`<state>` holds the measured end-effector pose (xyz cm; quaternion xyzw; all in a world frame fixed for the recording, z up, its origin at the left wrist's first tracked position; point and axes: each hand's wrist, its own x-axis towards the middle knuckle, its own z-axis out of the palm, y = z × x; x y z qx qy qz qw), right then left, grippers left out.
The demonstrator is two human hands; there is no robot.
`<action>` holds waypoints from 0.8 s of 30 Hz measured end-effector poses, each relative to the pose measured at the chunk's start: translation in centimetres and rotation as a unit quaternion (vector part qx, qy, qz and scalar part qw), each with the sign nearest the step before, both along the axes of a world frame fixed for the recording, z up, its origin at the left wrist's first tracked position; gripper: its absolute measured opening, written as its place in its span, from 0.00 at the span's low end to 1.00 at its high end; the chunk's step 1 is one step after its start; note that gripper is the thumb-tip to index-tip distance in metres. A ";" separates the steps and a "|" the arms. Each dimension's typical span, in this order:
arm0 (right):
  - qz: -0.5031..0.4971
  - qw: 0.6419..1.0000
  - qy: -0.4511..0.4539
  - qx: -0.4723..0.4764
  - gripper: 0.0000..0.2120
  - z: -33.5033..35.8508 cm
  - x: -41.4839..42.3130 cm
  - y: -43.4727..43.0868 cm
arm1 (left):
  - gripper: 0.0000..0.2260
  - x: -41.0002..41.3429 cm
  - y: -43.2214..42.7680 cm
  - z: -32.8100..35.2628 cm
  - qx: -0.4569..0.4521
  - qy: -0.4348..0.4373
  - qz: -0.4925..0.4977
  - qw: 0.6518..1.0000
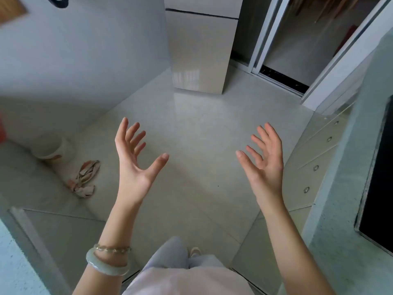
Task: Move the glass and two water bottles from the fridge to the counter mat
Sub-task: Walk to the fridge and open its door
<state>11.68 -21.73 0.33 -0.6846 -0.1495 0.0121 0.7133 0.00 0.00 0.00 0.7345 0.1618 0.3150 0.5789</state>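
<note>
Looks like nothing's been moved, going by this shot: both hands are up, palms facing each other, fingers spread and empty, left hand (136,158) and right hand (263,165) well apart over bare floor (202,128). The fridge (202,50) stands straight ahead against the far wall with its doors closed, so the glass and the two bottles aren't visible; presumably they're inside, but I can't tell. No mat in view either, just a strip of counter (340,231) along the right edge with something dark set into it, and drawers (314,167) below. So I'd say all three items are left to do, starting with walking over and opening the door. Room-wise it's easy: the middle of the floor is open all the way to the fridge. Things to mind are the bucket (53,150) and rags (85,177) off to the left, and the sliding door track (282,79) just beside the fridge.
</note>
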 end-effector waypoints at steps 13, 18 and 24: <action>0.010 1.000 -0.003 -0.012 0.34 -0.6 9.2 9.8 | 0.43 8.9 10.2 -1.3 -0.005 -0.008 0.015 1.000; -0.002 1.000 -0.012 0.000 0.33 0.0 13.6 16.4 | 0.42 13.7 16.9 -0.6 0.001 -0.016 -0.001 1.000; -0.012 0.999 -0.030 0.009 0.32 0.9 18.5 23.2 | 0.42 19.3 23.6 0.5 0.011 -0.032 -0.014 0.999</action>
